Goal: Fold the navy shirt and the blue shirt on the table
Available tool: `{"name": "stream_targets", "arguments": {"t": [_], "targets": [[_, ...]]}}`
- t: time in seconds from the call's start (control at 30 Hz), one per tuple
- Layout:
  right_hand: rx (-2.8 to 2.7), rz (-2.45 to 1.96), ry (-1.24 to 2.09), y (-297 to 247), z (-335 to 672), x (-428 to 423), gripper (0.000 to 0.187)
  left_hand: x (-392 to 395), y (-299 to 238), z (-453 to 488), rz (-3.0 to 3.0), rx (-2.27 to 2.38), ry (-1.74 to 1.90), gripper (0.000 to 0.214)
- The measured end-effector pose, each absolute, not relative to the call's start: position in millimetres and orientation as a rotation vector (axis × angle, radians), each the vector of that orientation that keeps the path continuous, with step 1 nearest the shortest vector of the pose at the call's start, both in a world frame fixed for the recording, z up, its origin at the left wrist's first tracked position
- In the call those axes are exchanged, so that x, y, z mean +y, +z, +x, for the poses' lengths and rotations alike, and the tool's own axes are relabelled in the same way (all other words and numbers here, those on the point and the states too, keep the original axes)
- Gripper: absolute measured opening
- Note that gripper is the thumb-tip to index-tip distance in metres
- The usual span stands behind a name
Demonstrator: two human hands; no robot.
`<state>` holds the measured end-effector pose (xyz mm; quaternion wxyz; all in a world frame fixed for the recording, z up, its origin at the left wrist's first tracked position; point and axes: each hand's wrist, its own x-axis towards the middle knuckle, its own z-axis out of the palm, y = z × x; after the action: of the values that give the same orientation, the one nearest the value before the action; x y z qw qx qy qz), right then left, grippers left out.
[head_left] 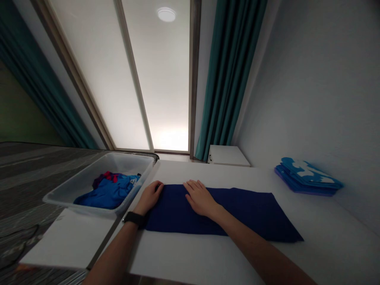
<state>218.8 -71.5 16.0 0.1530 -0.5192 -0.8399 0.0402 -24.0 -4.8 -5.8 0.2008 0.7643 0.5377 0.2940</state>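
Observation:
A dark blue piece of cloth (252, 211), folded into a long flat strip, lies across the white table (190, 253). Whether it is a shirt or trousers cannot be made out. At its left end my left hand (151, 196), with a black watch on the wrist, has its fingers bent together over the edge of the cloth. My right hand (201, 198) rests flat on the strip, left of its middle, palm down and fingers stretched toward the far edge. My right forearm crosses over the near edge of the cloth.
Left of the table stands a translucent plastic tub (61, 196) holding a bright blue garment (109, 192) and a red-and-dark one (103, 178). A stack of folded blue clothes (308, 176) sits at the right, by the wall. Beyond the table is a white cabinet (228, 155).

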Motion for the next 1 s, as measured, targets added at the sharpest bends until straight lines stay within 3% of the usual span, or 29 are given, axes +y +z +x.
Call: {"name": "stream_targets", "arguments": {"t": [0.27, 0.53, 1.0], "targets": [[-2.43, -1.393, 0.289, 15, 145, -15, 0.033, -11, -5, -31, 1.991, 1.406, 0.999, 0.03], [-2.439, -1.408, 0.368, 9, 133, 1, 0.02, -24, -4, -36, 1.831, 1.495, 1.033, 0.03], [-2.47, -1.612, 0.177, 15, 111, -3, 0.028, -125, 6, -48, 2.248, 1.742, 0.633, 0.026]]}}
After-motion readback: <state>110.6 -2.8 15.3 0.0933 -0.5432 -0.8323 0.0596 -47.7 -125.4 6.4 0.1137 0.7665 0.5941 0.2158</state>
